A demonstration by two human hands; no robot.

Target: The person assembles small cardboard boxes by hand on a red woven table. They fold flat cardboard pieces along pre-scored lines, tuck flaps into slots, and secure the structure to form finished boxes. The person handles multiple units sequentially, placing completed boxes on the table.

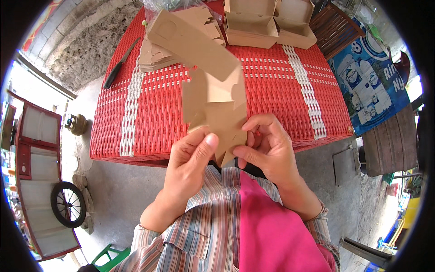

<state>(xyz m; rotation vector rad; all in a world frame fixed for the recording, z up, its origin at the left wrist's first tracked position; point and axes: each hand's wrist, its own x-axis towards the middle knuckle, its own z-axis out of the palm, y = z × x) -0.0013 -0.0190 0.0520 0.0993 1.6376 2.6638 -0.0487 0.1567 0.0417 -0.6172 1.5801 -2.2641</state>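
Note:
A partly folded brown cardboard box is held up between my hands, over the near edge of the red woven table. Its long lid flap stretches away toward the upper left. My left hand grips the left side near the bottom, thumb on top. The fingers of my right hand pinch the lower right part, by a small pointed flap. Some of the fingers are hidden behind the cardboard.
A stack of flat box blanks lies at the table's far left, near a black-handled knife. Two open folded boxes stand at the far right. A blue banner hangs beyond the right edge of the red woven table.

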